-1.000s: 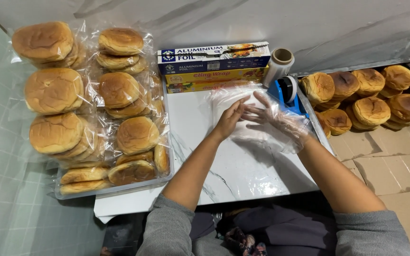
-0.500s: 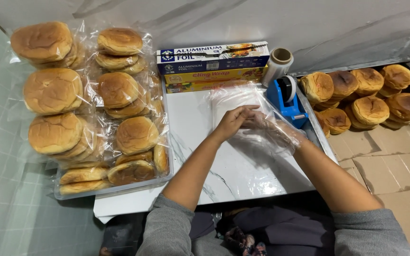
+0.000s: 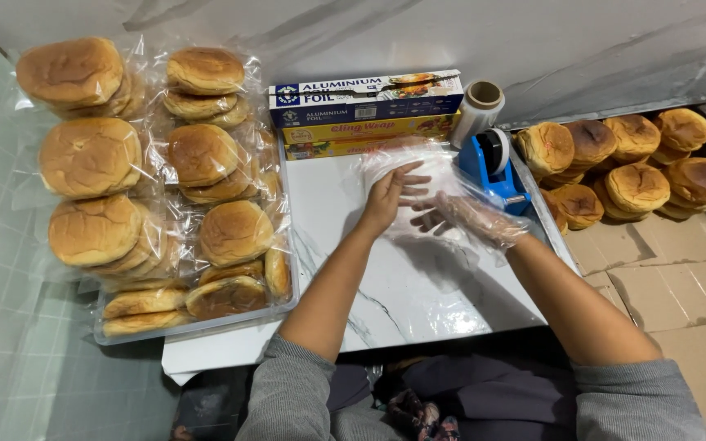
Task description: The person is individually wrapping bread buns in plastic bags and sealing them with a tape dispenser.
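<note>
Thin clear plastic glove [image 3: 480, 216] sits over my right hand [image 3: 443, 214], at the far middle of the white marbled worktop [image 3: 418, 294], just in front of the boxes. The film covers the fingers and bags loosely down to the wrist; it looks mostly on but not snugged, so seating it is what seems left.

Left hand [image 3: 390, 196]: bare, no glove on it. Its fingers are partly curled and laid against the right hand's fingertips, apparently pinching the film there; I cannot tell how firm the pinch is. Right hand: fingers spread and nearly straight inside the glove, holding nothing else.

A further heap of clear film [image 3: 394, 155] lies just beyond the hands; whether it is a second glove I cannot tell.

Outward: blue tape dispenser [image 3: 492, 167] just beside the right hand, a roll of clear wrap [image 3: 478, 110] standing behind it, stacked foil and wrap boxes [image 3: 365, 114] against the wall. Tray of bagged buns [image 3: 149, 188] on the left, all packets closed. Loose unbagged buns [image 3: 631, 159] piled on the right, above flattened cardboard [image 3: 672, 261]. No bun is on the worktop, so handling of the buns appears not yet begun.
</note>
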